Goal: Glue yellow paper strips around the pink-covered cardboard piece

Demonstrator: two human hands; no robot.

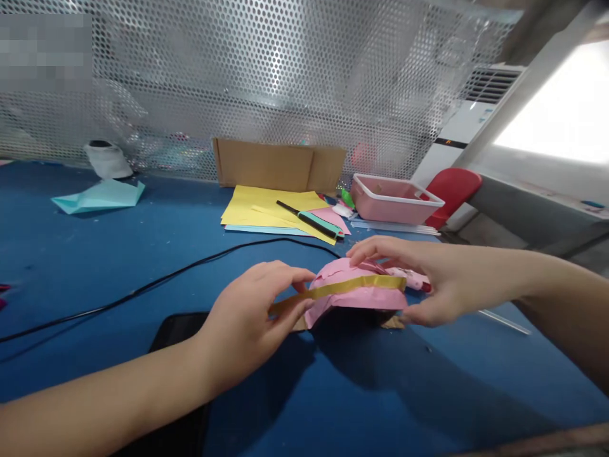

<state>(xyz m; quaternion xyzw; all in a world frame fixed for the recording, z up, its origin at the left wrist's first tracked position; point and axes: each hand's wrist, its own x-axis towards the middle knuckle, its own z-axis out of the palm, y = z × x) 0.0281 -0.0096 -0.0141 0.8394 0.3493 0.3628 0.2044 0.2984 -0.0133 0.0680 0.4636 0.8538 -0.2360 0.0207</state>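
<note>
Between two bare hands, near side of the blue table: one pink paper arch, curved side up, one gold strip running across its front face. Left hand has the strip's free left end pinched between thumb and fingers, right beside the arch's left edge. Right hand grips the arch's right end: fingers over the top, thumb low at the right edge.

Counts, going outward. Brown cardboard bits at the arch's base: two visible, one per end. Behind its right end: one pink item with a red tip, partly hidden, can't identify. One clear stick past the right wrist. One black cable crossing behind the left hand. One black flat slab under the left forearm.

Further back: one pile of yellow paper, sheet count unclear, light blue edge under it; one teal-and-black tool on top. Behind the pile, one folded cardboard piece. To its right, one pink basket with white rim, more clear sticks in front, too bunched to count. Far left: one folded teal sheet. Beyond the table, right: one red chair.
</note>
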